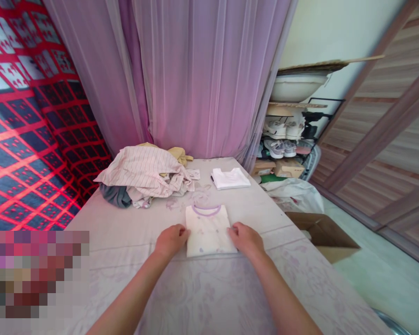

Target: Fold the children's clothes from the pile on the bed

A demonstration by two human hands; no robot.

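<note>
The left hand [171, 241] and right hand [246, 239] are bracing the side edges of a folded white lilac-collared shirt [207, 232] lying on a pale floral-sheeted bed [223, 298]. Their fingers are staying open, not gripping.

Your folded shirt [208, 231] is off-white, with a lilac collar and small lilac prints. Beneath it, the bedsheet [212, 298] is pale pink with faint mauve florals. Beyond the shirt, you have a pink-striped white cloth [143, 170] over a grey cloth [115, 195], a plain white garment [231, 178], and a mauve curtain [195, 70]. Far left of it hangs a red-gridded navy-and-white wall hanging [28, 139].
</note>
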